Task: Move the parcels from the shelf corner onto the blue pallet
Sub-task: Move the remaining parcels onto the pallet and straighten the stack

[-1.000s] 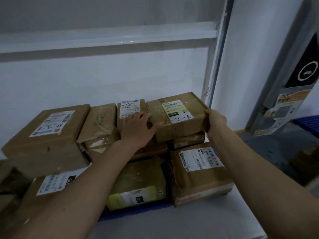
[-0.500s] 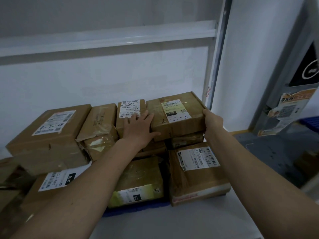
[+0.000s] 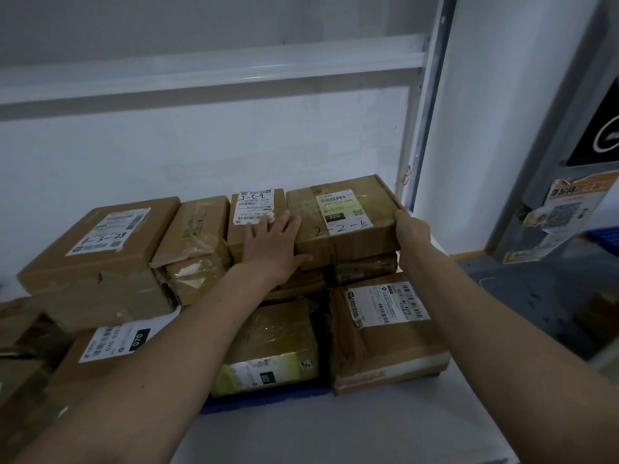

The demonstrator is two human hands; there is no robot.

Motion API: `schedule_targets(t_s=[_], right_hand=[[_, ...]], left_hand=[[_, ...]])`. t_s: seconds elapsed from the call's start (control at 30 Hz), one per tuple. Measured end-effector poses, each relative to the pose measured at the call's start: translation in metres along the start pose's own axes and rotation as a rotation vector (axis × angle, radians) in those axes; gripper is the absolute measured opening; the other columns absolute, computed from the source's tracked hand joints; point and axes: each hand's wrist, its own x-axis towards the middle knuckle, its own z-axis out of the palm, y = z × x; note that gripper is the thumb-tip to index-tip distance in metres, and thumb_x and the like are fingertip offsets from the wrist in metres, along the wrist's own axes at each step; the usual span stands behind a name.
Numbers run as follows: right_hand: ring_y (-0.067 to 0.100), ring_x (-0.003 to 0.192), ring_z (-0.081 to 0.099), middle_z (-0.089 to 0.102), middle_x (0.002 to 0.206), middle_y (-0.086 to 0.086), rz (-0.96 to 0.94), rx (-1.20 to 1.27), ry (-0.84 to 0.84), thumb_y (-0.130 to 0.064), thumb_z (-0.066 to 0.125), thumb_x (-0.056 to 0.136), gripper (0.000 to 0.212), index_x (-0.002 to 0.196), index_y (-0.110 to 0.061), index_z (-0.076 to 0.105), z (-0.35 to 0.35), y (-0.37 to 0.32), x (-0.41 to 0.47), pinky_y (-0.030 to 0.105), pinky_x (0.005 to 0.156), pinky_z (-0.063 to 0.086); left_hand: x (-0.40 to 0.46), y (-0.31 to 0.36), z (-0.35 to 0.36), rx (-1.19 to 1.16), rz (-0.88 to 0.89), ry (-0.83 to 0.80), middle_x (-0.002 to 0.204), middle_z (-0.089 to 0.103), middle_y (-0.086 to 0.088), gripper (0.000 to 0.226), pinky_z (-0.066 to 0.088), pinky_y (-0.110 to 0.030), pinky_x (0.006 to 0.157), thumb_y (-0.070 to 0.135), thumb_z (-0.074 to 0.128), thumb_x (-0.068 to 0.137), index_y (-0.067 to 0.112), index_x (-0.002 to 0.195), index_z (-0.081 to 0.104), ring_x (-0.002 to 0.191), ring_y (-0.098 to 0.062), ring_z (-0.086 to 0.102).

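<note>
The left hand (image 3: 273, 244) and right hand (image 3: 411, 231) are clamping the top parcel (image 3: 341, 217) between them. Pickup step; next, lift it clear of the parcels below the grip.

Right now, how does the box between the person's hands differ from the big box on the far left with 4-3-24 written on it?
The held box sits on top of other parcels at the right by the shelf post, with both hands on its sides; the far-left box is untouched. The held box looks intact, while the far-left box's front face is torn and dented. The held box has a yellowish label, the far-left box a white one. Both are brown cardboard with handwritten numbers.
</note>
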Motion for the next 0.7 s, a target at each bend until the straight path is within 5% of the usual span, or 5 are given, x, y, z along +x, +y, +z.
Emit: schedule_targets(t_s=[0.13,0.3,0.47,0.7], right_hand=[[0.032,0.119,0.043,0.050,0.128,0.014,-0.260,-0.469,0.092,-0.029,0.046,0.092,0.047,0.136,-0.011,0.043,0.000,-0.016,-0.010,0.046,0.100,0.040],[0.033,0.122,0.044,0.053,0.130,0.015,-0.853,-0.972,-0.044,-0.025,0.046,0.094,0.041,0.131,-0.009,0.050,0.022,-0.041,-0.051,0.043,0.104,0.033],[0.029,0.127,0.041,0.048,0.137,0.010,-1.081,-1.009,-0.311,-0.028,0.048,0.096,0.042,0.135,-0.013,0.049,0.074,-0.033,-0.109,0.040,0.104,0.034],[0.022,0.093,0.063,0.069,0.102,0.005,-1.348,-0.841,-0.647,-0.027,0.043,0.097,0.028,0.107,-0.014,0.065,0.128,0.000,-0.194,0.032,0.080,0.049]], left_hand=[[0.001,-0.004,-0.017,-0.125,-0.005,0.083,0.160,0.015,-0.003,0.071,0.009,-0.051,0.116,0.065,0.028,0.093,0.026,0.151,0.016,0.146,-0.030,0.011],[-0.009,-0.018,-0.045,-0.137,0.007,0.209,0.138,0.050,-0.007,0.051,0.034,-0.043,0.105,0.049,0.033,0.098,0.015,0.132,0.051,0.129,-0.028,0.042],[-0.058,-0.033,-0.057,-0.098,-0.083,0.310,0.116,0.062,-0.008,0.038,0.043,-0.036,0.080,0.044,0.048,0.094,0.019,0.118,0.063,0.109,-0.028,0.054],[-0.160,-0.080,-0.057,-0.026,-0.334,0.315,0.100,0.068,-0.004,0.028,0.032,-0.028,0.060,0.042,0.048,0.091,0.022,0.104,0.063,0.090,-0.025,0.063]])
